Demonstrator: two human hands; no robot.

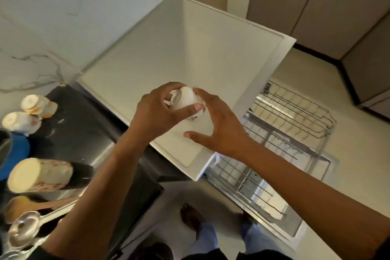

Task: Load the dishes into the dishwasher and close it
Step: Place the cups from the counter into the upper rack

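Observation:
My left hand [160,112] grips a small white cup [185,101], tipped on its side, over the white appliance top [190,53]. Fingers and thumb curl round the cup. My right hand [219,124] is beside it with spread fingers; its fingertips touch the cup's right side. To the lower right, pulled-out wire racks [285,133] stand over the floor and look bare. On the dark counter [80,124] at left lie two upturned cups [38,105] [19,122], a large patterned mug [40,175] on its side, a wooden spoon [27,207] and a metal ladle [25,230].
A blue item [16,152] sits at the left edge. A marbled wall [52,27] rises behind the counter. Beige cupboard doors [316,6] stand at the far right. My feet [194,219] are on the pale floor below the racks.

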